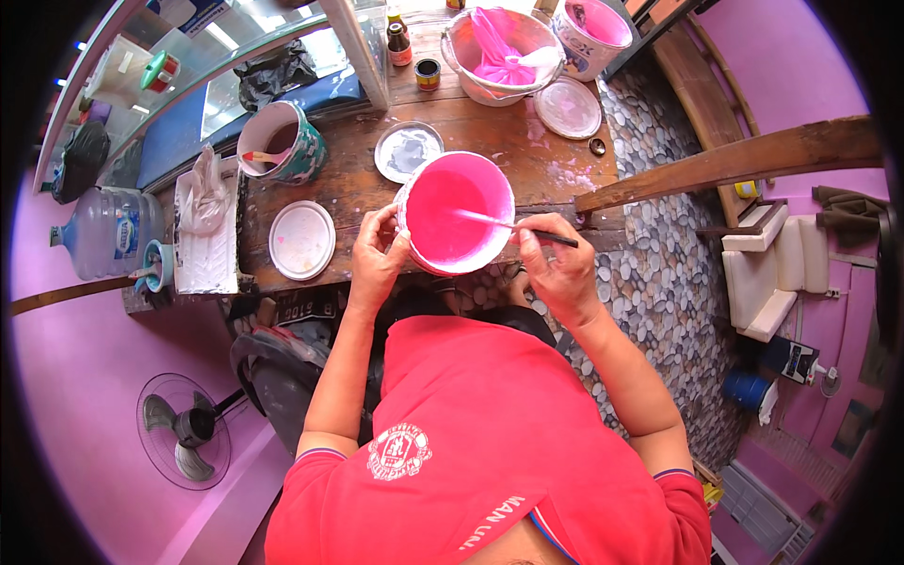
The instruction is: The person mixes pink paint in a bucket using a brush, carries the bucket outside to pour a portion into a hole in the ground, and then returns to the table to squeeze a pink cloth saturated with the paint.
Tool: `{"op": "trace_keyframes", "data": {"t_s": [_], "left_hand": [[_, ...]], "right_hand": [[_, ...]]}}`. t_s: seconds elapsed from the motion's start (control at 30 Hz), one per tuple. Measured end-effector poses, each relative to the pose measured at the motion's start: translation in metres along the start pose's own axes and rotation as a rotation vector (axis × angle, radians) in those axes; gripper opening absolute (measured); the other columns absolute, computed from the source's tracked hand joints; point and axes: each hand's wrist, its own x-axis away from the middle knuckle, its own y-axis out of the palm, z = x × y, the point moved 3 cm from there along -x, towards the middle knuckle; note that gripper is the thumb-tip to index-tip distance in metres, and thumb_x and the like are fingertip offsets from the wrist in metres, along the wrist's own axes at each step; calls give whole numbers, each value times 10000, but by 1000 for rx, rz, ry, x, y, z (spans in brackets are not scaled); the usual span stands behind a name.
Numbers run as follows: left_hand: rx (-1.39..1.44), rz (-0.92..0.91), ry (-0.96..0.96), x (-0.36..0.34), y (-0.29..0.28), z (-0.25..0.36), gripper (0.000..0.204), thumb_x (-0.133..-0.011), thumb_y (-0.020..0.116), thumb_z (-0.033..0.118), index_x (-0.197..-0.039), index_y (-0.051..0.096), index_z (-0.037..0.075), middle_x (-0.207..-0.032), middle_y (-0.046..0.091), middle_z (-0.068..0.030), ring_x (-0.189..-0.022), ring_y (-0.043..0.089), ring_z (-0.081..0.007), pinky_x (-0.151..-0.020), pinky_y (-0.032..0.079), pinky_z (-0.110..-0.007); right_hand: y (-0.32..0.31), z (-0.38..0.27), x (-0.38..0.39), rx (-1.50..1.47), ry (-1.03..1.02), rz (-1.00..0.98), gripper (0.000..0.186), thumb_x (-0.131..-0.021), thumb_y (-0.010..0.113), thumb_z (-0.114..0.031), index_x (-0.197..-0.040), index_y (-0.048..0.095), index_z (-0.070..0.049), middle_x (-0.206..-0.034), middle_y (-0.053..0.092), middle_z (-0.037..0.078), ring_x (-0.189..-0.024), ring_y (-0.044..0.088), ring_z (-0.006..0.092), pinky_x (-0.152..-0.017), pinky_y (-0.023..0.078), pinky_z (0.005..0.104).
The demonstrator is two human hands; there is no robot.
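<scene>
My left hand (377, 262) grips the left rim of a round white bucket (503, 200) at the table's near edge. Bright pink paint (446, 207) lies inside it, and its inner wall is smeared pink. Between the thumb and fingers of my right hand (559, 271) is a thin stick (488, 219) with a black end. The stick slants leftward over the rim, its far end reaching into the paint. Just behind the bucket lies a round lid (409, 149) with grey paint on it. A whitish lid (301, 240) rests left of my left hand.
On the wooden table (363, 118) stand a green-and-white bucket (299, 151) with a brush, a white paint tray (207, 250), a tub (461, 56) with a pink bag, another bucket (593, 38) and a small dark bottle (399, 45). A wooden beam (734, 160) crosses at right.
</scene>
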Motion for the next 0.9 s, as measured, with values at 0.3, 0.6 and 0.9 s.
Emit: {"op": "trace_keyframes", "data": {"t_s": [0.3,0.6,0.9], "left_hand": [[156,136,-129,9,-24,-21,374,-957,654,82,-1309,573,-13,-1086,577,-7,-968,557,-80,-888,475,-241],[192,235,-151,24,-40,-45,324,-982,580,112,-1275,608,-24,-1089,637,-42,-910,598,-96,-833,499,-256],[230,278,-205,22,-38,-46,319,-997,629,201,-1246,621,3,-1095,668,-34,-925,622,-88,-827,507,-256]], "right_hand": [[24,8,-15,116,-56,-39,80,-914,652,-18,-988,641,9,-931,673,140,-805,699,288,-716,561,346],[57,12,-19,109,-15,-170,70,-940,627,-70,-991,644,-25,-906,675,132,-788,694,271,-713,551,356],[48,49,-35,68,21,-6,99,-946,659,-106,-951,597,-28,-985,582,88,-900,568,195,-790,489,323]]}}
